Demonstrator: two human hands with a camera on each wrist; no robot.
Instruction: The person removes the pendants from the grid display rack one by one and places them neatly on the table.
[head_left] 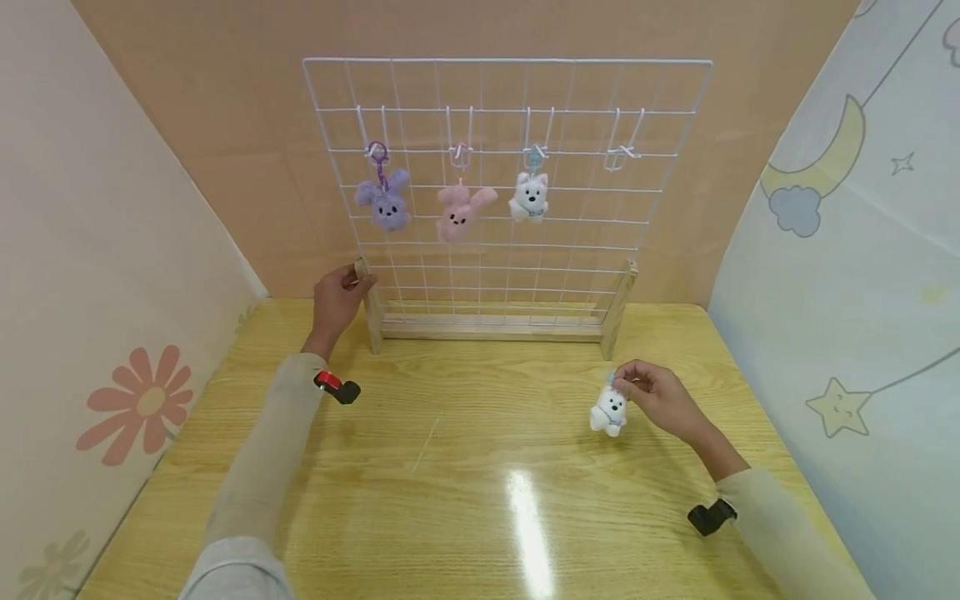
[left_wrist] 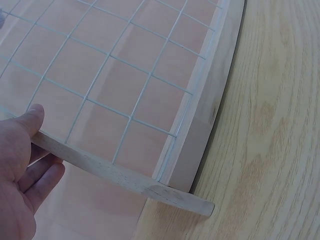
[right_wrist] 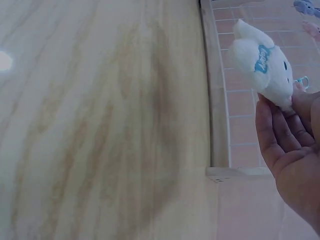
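Note:
My right hand pinches a white plush dog keychain near its top, above the table at the right. In the right wrist view the plush dog wears a blue lettered band, and a bit of light-blue clasp shows by the fingers. My left hand grips the upper end of the stand's left wooden post, thumb on one side and fingers on the other. A white wire grid rack rises from that stand. From its hooks hang a purple plush keychain, a pink one and another white dog.
At the grid's right end, a white hook carries nothing. The right wooden post stands behind the held plush. Patterned panels flank the wooden table, and a tan backdrop lies behind the rack.

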